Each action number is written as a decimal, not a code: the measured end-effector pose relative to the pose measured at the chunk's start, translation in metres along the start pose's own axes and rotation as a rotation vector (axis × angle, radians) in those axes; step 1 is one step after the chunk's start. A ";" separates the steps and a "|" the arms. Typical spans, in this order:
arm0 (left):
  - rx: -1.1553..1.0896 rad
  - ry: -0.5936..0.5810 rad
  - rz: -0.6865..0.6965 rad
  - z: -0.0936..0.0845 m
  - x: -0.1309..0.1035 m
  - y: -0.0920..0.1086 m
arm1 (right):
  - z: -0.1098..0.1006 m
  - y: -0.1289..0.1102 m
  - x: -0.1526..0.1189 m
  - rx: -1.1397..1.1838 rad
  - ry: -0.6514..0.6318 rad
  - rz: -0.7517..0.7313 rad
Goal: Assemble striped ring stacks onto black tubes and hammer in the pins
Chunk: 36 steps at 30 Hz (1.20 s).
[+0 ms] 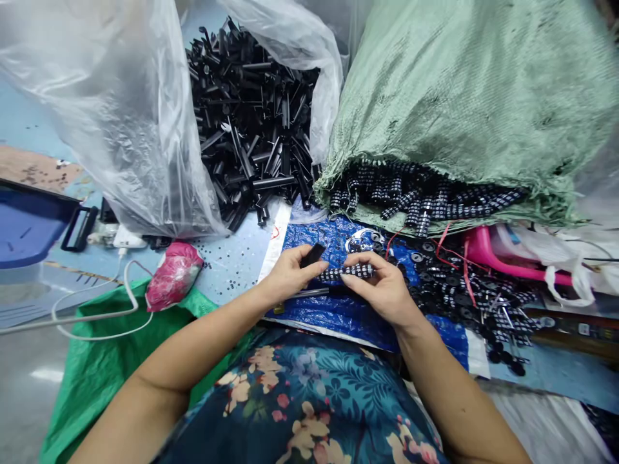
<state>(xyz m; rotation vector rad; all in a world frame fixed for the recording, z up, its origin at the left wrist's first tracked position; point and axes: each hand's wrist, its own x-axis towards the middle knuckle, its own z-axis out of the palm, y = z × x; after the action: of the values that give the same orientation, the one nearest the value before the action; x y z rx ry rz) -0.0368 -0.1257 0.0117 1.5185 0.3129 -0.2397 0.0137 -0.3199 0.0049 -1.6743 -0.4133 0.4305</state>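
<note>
My left hand [293, 270] pinches a short black plastic piece [313, 255] between thumb and fingers. Close by on the right, my right hand [380, 283] is closed on a black-and-white patterned piece [349, 271], whose left end reaches toward my left fingertips. Both hands are over a blue plastic sheet [338, 322] at the front of the table. A thin grey rod [309, 293] lies just below the hands. Whether the two held pieces touch is hard to tell.
Black plastic parts [256, 129] fill a clear bag at the back. A green woven sack [459, 96] spills patterned pieces [425, 193]. Loose black discs [430, 283] lie right, near a pink handle [503, 258]. On the left are a pink bundle [174, 274] and a white cable [128, 283].
</note>
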 end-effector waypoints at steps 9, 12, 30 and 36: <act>-0.183 0.038 -0.060 0.015 -0.007 -0.003 | 0.023 -0.004 0.002 0.797 0.221 0.412; -0.177 0.065 -0.013 0.021 -0.009 -0.005 | 0.025 -0.009 0.002 0.778 0.229 0.361; -0.174 0.019 0.051 0.025 -0.013 0.009 | 0.001 0.013 -0.010 -0.562 0.041 -0.659; -0.191 0.170 0.072 0.034 -0.018 0.007 | 0.010 0.001 -0.014 -0.644 0.125 -0.779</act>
<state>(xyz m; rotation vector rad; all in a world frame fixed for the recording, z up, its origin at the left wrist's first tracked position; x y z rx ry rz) -0.0493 -0.1597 0.0253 1.3609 0.4033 -0.0219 -0.0036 -0.3187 0.0031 -1.9598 -1.1366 -0.4290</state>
